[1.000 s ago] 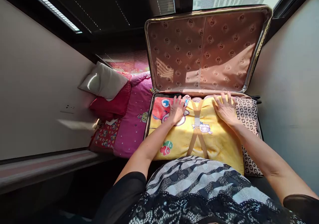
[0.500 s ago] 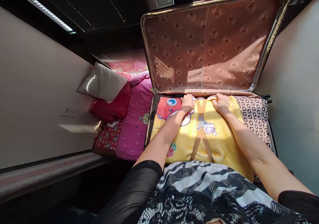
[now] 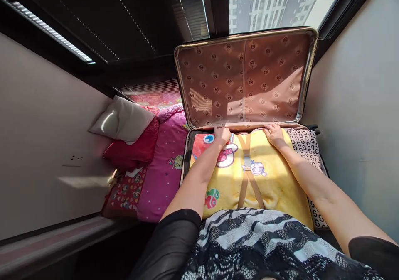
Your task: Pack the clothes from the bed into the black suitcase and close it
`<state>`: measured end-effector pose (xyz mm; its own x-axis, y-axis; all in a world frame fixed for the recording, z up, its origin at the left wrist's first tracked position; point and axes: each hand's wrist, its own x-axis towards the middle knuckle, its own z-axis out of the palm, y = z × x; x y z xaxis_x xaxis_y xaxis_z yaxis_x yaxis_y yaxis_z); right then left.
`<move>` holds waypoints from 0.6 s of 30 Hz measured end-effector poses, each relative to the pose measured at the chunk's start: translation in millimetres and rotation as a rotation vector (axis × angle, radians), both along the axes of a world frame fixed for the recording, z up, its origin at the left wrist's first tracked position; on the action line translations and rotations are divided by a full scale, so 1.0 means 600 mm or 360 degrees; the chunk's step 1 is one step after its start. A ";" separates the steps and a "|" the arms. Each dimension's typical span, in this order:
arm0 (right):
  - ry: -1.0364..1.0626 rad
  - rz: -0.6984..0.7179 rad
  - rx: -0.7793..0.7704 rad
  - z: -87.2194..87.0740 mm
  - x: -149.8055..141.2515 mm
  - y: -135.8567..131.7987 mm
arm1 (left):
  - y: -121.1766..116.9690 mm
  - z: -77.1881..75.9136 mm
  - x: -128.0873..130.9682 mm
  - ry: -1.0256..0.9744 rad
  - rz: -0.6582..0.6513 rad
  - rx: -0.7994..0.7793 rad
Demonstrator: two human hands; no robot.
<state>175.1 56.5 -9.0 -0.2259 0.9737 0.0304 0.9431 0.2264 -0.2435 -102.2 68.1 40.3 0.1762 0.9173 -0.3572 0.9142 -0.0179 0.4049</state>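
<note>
A folded yellow blanket (image 3: 230, 188) with cartoon prints lies in the open suitcase (image 3: 185, 157). Tan crossed straps (image 3: 245, 188), joined by a buckle (image 3: 247, 162), run over the blanket. At the blanket's far edge, left of the straps, my left hand (image 3: 222, 136) is closed over the edge, its fingertips partly hidden. My right hand (image 3: 274, 135) curls its fingers over the same edge, right of the straps. Patterned beige fabric (image 3: 304, 143) shows beside and under the blanket on the right.
The suitcase lid (image 3: 240, 82), lined in pinkish brown, stands up beyond my hands, below a window (image 3: 274, 6). On the left is a bed with a pink cover (image 3: 158, 168), a white pillow (image 3: 124, 118) and a red pillow (image 3: 132, 155). A wall (image 3: 355, 105) rises close on the right.
My view has tilted up, showing more of the window. My hands have spread slightly apart along the blanket's far edge, and the fold pinched up in my right hand now lies flatter.
</note>
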 end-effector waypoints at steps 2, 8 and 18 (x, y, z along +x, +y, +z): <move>-0.0072 0.0115 -0.0097 0.005 0.022 -0.031 | -0.038 0.017 -0.007 0.0136 -0.0030 0.0085; -0.0235 -0.0112 -0.0453 0.003 0.058 -0.057 | -0.251 -0.011 -0.110 0.0539 -0.0155 0.0326; -0.0166 0.0030 -0.0058 0.084 0.062 -0.263 | -0.464 -0.003 -0.218 0.0612 -0.0370 0.0220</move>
<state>212.4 -101.2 41.6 -0.2443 0.9693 -0.0295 0.9594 0.2372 -0.1524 -232.8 -210.2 38.4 0.2611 0.9127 -0.3142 0.9628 -0.2696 0.0169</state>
